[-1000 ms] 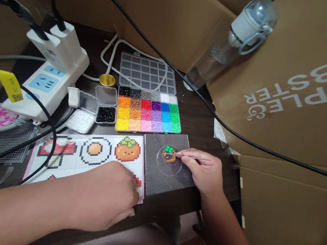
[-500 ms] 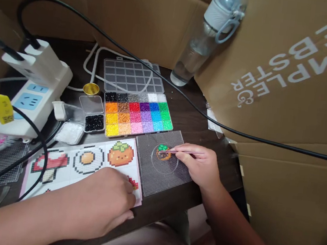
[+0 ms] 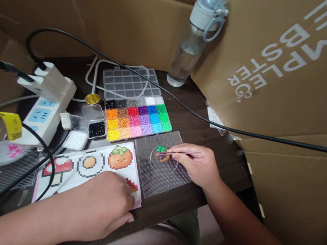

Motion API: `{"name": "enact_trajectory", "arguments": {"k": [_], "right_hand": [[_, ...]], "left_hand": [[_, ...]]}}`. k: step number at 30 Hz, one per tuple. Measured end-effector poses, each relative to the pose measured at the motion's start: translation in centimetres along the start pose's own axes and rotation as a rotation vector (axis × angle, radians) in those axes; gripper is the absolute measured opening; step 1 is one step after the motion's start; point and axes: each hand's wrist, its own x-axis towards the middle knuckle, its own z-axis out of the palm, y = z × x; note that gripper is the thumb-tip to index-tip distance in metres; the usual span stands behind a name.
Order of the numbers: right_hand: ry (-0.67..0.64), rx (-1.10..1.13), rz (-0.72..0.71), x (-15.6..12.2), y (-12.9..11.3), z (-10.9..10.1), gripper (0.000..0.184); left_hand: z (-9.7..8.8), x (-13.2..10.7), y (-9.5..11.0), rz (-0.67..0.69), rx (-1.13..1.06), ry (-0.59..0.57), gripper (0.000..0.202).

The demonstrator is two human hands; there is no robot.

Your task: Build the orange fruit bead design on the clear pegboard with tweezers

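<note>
My right hand (image 3: 198,164) pinches a pair of thin, pinkish tweezers (image 3: 188,153). Their tips are at a small bead figure (image 3: 161,149) with a green top and orange and dark beads below; whether a bead is between them is too small to tell. This figure lies within a clear round outline (image 3: 172,171) on a clear square pegboard (image 3: 151,186). Left of the board, a pattern sheet (image 3: 88,153) shows pixel drawings of a mushroom, an egg and an orange persimmon. Over its lower part rests my left hand (image 3: 110,203), its fingers curled under and mostly hidden.
A sectioned box of coloured beads (image 3: 137,119) lies behind the pegboard. Small boxes hold black beads (image 3: 96,129) and white beads (image 3: 75,140). A power strip (image 3: 44,112) with cables stands left. One black cable (image 3: 183,107) crosses the scene. A water bottle (image 3: 186,54) stands behind, by cardboard walls (image 3: 279,176).
The camera view has shifted slightly, moving the power strip and bottle in the picture. My right hand keeps the tweezers at the bead figure. My left hand has stayed on the sheet.
</note>
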Motion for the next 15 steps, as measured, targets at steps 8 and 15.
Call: {"name": "enact_trajectory", "arguments": {"k": [8, 15], "right_hand": [[0.031, 0.091, -0.019, 0.10, -0.08, -0.24, 0.006], [0.127, 0.243, 0.037, -0.01, 0.30, -0.48, 0.011]], "left_hand": [[-0.41, 0.19, 0.18, -0.009, 0.095, 0.036, 0.025], [-0.46, 0.07, 0.44, -0.009, 0.185, 0.027, 0.028]]}}
